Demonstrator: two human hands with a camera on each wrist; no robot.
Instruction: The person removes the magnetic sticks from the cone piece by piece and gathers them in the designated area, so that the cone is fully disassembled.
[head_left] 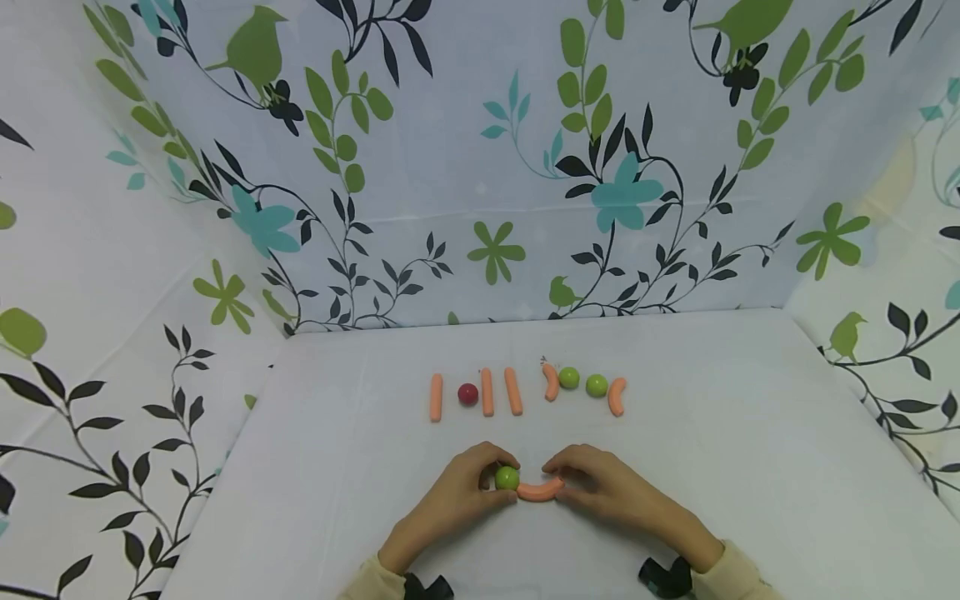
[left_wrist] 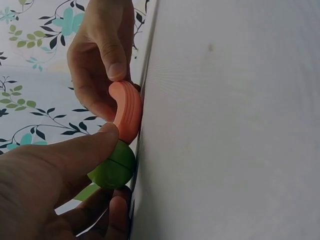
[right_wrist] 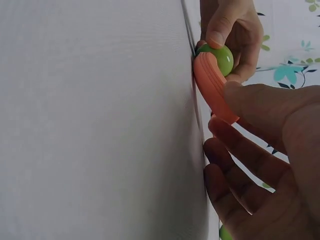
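My left hand (head_left: 468, 483) holds a green ball (head_left: 507, 477) between thumb and fingers, close over the white table. Beside it lies an orange curved piece (head_left: 537, 490), ribbed and sausage-like, bowed toward me in the head view. One end of that piece meets the ball, as the left wrist view shows. At its other end, my right hand (head_left: 611, 483) pinches it with the thumb (right_wrist: 245, 102) on the near side and a fingertip behind. The remaining right fingers (right_wrist: 227, 170) spread loosely below, around nothing.
Farther back on the white table (head_left: 337, 467) is a row of pieces: straight orange sticks (head_left: 437, 397), a red ball (head_left: 468, 394), green balls (head_left: 569, 378) and two curved orange pieces (head_left: 617, 397). A patterned cloth (head_left: 450, 167) hangs behind and at both sides.
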